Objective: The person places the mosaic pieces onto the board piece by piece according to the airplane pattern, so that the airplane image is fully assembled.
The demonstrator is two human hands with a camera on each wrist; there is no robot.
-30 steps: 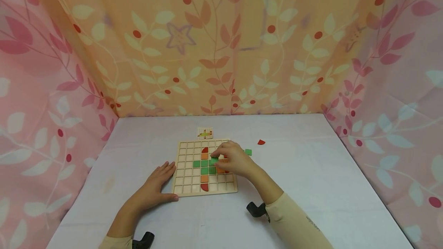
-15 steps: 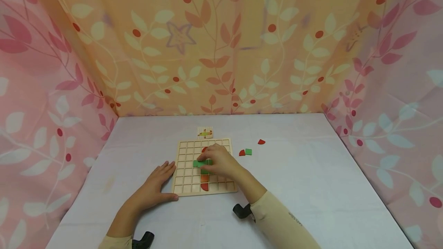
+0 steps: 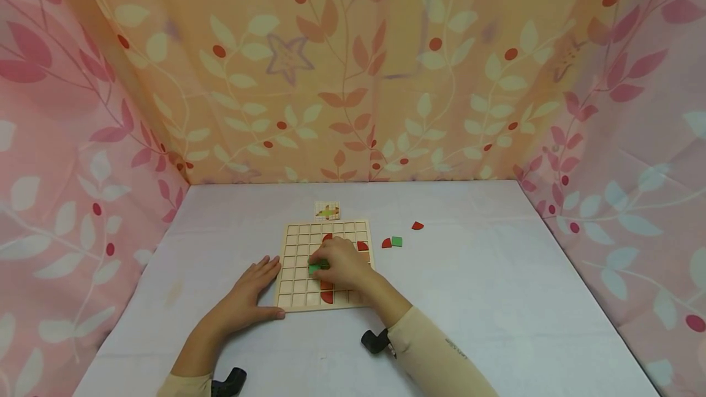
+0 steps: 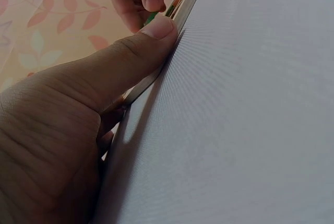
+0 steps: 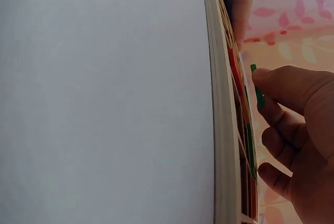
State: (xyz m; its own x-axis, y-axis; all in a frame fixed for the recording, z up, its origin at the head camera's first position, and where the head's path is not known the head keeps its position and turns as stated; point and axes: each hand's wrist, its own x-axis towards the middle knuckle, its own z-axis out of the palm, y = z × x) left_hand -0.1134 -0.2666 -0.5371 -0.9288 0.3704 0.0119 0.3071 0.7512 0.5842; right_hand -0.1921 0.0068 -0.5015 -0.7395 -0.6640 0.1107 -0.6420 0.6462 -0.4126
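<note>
My right hand [image 3: 343,265] is over the middle of a wooden grid board [image 3: 295,299], pinching a green square tile [image 5: 260,98] between thumb and finger. In the right wrist view that tile is tilted up, just off the board. Under and around the hand, the grid holds a red quarter-round piece [image 3: 327,297], an orange square [image 3: 327,285] and another red quarter-round [image 3: 362,245]; the hand hides several other pieces. My left hand [image 3: 248,293] rests along the board's left edge, fingers straight and thumb [image 4: 156,28] on the near corner.
A small picture card [image 3: 328,211] lies behind the board. To the right lie a loose green square [image 3: 396,241], a red quarter-round [image 3: 387,243] beside it and another red piece [image 3: 417,225] farther back. Patterned cloth walls [image 3: 353,109] surround the white table [image 3: 496,274].
My right hand has moved left across the board with a green tile in its fingers, uncovering the red pieces at the right. My left hand stays in place.
</note>
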